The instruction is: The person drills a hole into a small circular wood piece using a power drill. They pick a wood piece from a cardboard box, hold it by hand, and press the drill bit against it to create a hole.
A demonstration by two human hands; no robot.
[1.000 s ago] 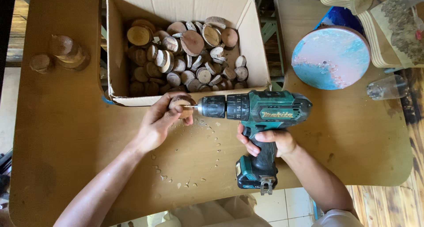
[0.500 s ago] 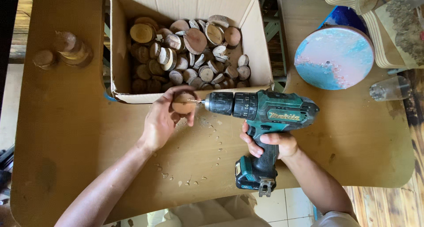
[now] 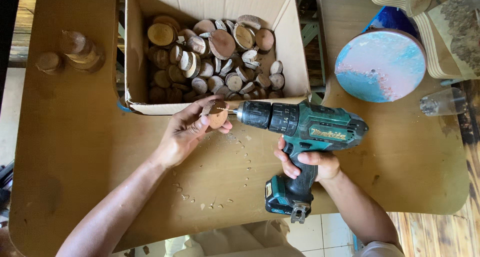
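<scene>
My left hand (image 3: 186, 132) pinches a small round wood slice (image 3: 217, 116) upright, just in front of the cardboard box (image 3: 135, 52). My right hand (image 3: 307, 162) grips the handle of a teal and black cordless drill (image 3: 305, 132), held level and pointing left. The thin drill bit (image 3: 229, 110) touches the face of the wood slice. The box behind holds several more wood slices (image 3: 215, 57) of mixed sizes.
The brown work table (image 3: 75, 152) carries a small stack of wood slices (image 3: 80, 52) at far left, wood chips near the front edge, a round blue-and-pink painted disc (image 3: 380, 64) and a clear plastic cup (image 3: 442, 102) lying at right. Plywood pieces (image 3: 435, 32) lie at top right.
Both hands and the drill have shifted slightly right and up toward the box. The bit stays against the slice held in my left hand.
</scene>
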